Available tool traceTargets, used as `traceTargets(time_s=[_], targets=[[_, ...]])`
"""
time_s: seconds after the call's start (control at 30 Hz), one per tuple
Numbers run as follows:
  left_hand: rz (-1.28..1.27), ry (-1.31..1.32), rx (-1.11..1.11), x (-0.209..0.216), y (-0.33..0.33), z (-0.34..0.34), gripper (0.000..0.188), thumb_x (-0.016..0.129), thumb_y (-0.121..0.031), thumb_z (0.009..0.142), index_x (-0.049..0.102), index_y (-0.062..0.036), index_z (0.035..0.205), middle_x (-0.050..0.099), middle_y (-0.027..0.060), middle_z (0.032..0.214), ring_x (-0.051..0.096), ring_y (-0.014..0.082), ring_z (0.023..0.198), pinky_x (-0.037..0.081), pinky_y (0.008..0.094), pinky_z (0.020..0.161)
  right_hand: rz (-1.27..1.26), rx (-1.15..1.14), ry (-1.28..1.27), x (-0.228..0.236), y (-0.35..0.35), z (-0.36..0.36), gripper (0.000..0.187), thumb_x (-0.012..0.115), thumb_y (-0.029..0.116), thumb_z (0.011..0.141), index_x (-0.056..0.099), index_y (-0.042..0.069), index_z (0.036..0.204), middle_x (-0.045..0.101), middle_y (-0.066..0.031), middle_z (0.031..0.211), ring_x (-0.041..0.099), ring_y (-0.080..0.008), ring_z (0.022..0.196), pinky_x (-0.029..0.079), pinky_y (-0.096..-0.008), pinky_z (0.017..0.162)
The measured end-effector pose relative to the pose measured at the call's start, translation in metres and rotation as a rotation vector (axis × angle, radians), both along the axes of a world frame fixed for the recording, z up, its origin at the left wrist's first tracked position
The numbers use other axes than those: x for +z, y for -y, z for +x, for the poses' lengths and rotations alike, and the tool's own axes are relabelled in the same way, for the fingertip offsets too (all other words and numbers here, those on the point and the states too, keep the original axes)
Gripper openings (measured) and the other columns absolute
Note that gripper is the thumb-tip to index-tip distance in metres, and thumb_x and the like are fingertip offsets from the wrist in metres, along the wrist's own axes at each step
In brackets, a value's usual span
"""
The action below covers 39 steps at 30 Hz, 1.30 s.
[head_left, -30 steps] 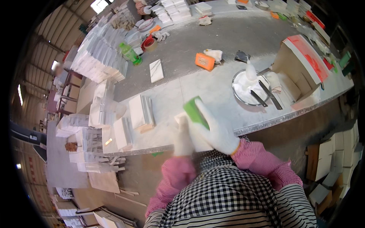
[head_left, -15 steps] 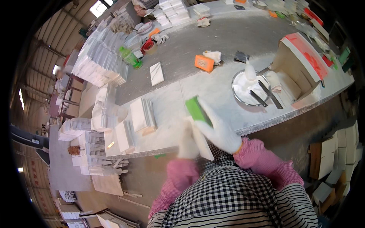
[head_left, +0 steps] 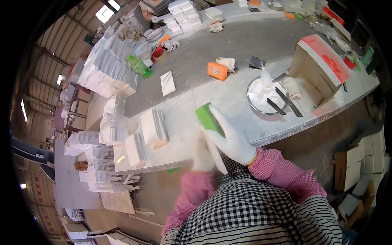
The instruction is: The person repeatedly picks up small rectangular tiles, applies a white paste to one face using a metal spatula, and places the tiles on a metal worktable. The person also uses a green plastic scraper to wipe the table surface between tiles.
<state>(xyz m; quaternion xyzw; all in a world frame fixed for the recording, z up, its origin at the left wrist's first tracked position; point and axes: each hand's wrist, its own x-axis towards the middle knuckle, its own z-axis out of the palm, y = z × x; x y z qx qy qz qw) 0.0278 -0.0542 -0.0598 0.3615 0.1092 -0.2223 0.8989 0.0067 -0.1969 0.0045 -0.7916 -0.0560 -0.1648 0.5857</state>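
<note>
My right hand (head_left: pixel 236 143), in a white glove, is closed round a green rectangular block (head_left: pixel 208 117), probably a sanding block. My left hand (head_left: pixel 200 155), also gloved and smeared by motion, grips a thin white tile (head_left: pixel 216 158) held tilted on its edge in front of my apron. The block is right above the tile's upper end; whether they touch is hard to see. To the left, a small stack of white tiles (head_left: pixel 151 127) and a lower stack (head_left: pixel 134 149) lie on the worktable (head_left: pixel 179 118).
A metal bowl (head_left: pixel 248 100) of white paste holds black-handled tools and a white bottle. Right of it stands an open cardboard box (head_left: pixel 302 65). Farther off are an orange box (head_left: pixel 217 71), a single veined tile (head_left: pixel 168 83), a green bottle (head_left: pixel 139 66) and tall tile stacks (head_left: pixel 108 67).
The green block and my right hand have shifted slightly left and down. My left hand stays blurred on the tile. The whole view has tilted a little.
</note>
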Motion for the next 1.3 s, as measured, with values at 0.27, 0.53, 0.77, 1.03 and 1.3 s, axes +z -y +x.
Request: traceTargets(time_s=[0.27,0.53,0.77,1.03,1.3], targets=[[0.781,0.570,-0.264,-0.018,-0.014,0.017,0.054,0.044,-0.045,0.109,0.049,-0.0044,0.144,0.060,0.0146,0.133,0.061,0.0278,0.118,0.053,0.0389,0.098,0.153,0.007,-0.106,-0.016,0.004,-0.007,0.072,0.068,0.032,0.095,0.039,0.004,0.155,0.056,-0.0269,0.144,0.056,-0.0407,0.132,0.046,-0.0421,0.107],[-0.361,0.095,-0.209,0.026,-0.016,0.008,0.080,0.037,-0.062,0.104,0.032,-0.0027,0.158,0.047,0.0217,0.153,0.050,0.0403,0.136,0.045,0.0518,0.112,0.114,0.038,-0.094,-0.020,0.006,-0.014,0.071,0.069,0.031,0.096,0.041,0.005,0.156,0.056,-0.0263,0.144,0.058,-0.0384,0.132,0.047,-0.0409,0.108],[-0.366,-0.081,-0.436,0.031,-0.044,-0.007,0.093,0.039,-0.062,0.101,0.029,0.0154,0.152,0.046,0.0440,0.142,0.055,0.0589,0.123,0.054,0.0599,0.098,0.087,0.203,-0.165,-0.015,0.063,-0.009,0.067,0.066,0.022,0.096,0.042,-0.002,0.154,0.055,-0.0229,0.149,0.055,-0.0286,0.136,0.044,-0.0367,0.112],[-0.206,-0.213,-0.445,0.037,-0.033,-0.028,0.098,0.051,-0.063,0.097,0.028,0.0128,0.154,0.047,0.0464,0.140,0.063,0.0570,0.112,0.062,0.0543,0.080,0.162,0.430,-0.403,-0.010,0.081,-0.049,0.066,0.066,0.018,0.096,0.042,-0.002,0.154,0.051,-0.0171,0.153,0.050,-0.0227,0.138,0.040,-0.0357,0.115],[-0.334,-0.264,-0.561,0.036,-0.022,-0.032,0.078,0.045,-0.053,0.102,0.040,0.0107,0.146,0.061,0.0332,0.127,0.069,0.0448,0.098,0.062,0.0462,0.067,0.254,0.379,-0.405,-0.013,0.060,-0.024,0.063,0.064,0.015,0.096,0.044,-0.002,0.153,0.054,-0.0176,0.150,0.053,-0.0227,0.135,0.040,-0.0357,0.115]])
